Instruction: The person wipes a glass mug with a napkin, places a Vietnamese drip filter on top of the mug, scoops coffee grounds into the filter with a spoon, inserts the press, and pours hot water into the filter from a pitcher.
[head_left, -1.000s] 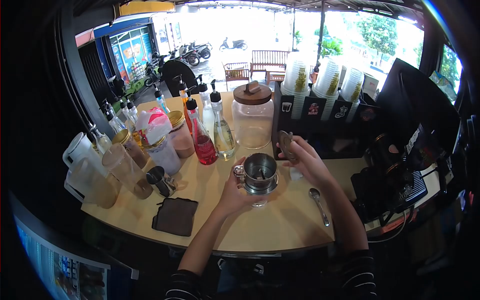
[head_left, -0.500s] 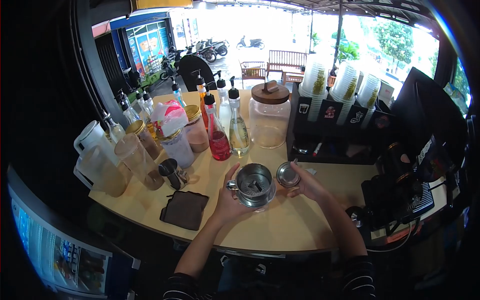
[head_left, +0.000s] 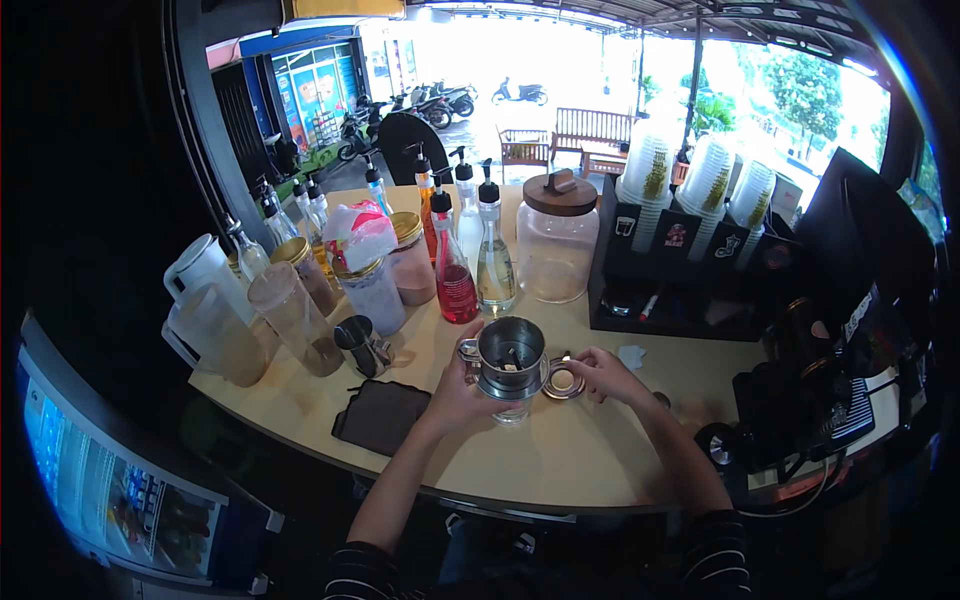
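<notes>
In the head view, my left hand [head_left: 458, 402] is closed around the left side of a metal coffee drip filter [head_left: 497, 383]. The filter has a side handle, and I see into its open top, where something small and dark lies at the bottom. A clear glass [head_left: 512, 414] shows just under it; whether the filter rests on the glass I cannot tell. To the right, my right hand [head_left: 603, 376] grips a round metal lid [head_left: 564, 382] by its edge, close beside the filter. A steel pitcher [head_left: 362, 345] and a folded dark cloth [head_left: 382, 415] lie to the left.
Syrup pump bottles [head_left: 457, 285], powder jars [head_left: 370, 295] and plastic pitchers [head_left: 215, 335] line the left and back. A wooden-lidded glass jar [head_left: 555, 250] stands behind. At right are a black cup rack [head_left: 680, 290] and a dark machine [head_left: 790, 410]. White paper [head_left: 632, 357] lies on the counter [head_left: 590, 460].
My right hand has turned the round lid and lowered it slightly to the left, nearer the filter. The filter now appears more upright, and the glass below it shows more. The whole view has shifted slightly.
</notes>
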